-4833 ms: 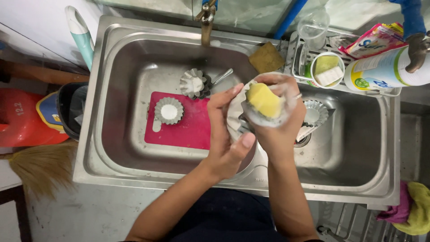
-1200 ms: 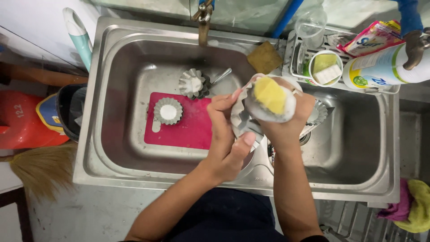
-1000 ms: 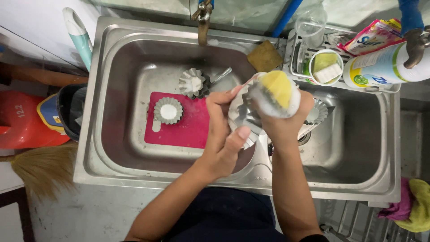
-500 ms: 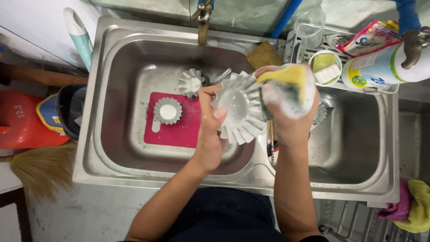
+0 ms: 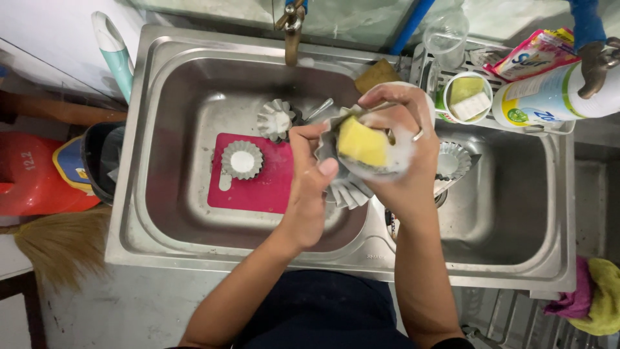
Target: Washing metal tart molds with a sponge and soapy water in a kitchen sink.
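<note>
My left hand (image 5: 309, 187) grips a large fluted metal mould (image 5: 345, 190) by its rim, above the divider of a steel double sink (image 5: 194, 84). My right hand (image 5: 397, 139) presses a soapy yellow sponge (image 5: 361, 143) into the mould; much of the mould is hidden behind the sponge and my fingers. A small fluted mould (image 5: 242, 159) rests on a red cutting board (image 5: 255, 184) in the left basin. Another small mould (image 5: 276, 119) lies behind it near a metal utensil (image 5: 320, 110). A further fluted mould (image 5: 453, 159) sits in the right basin.
A brass tap (image 5: 292, 26) hangs over the left basin, a brown scourer (image 5: 376, 75) beside it. A wire rack (image 5: 510, 90) at the back right holds a soap tub, a bottle, a pouch and a glass. A broom, red container and bucket stand left; cloths hang at the right.
The sponge has come back down into the mould from the raised position at the right. The mould has tilted and is covered again by my right hand.
</note>
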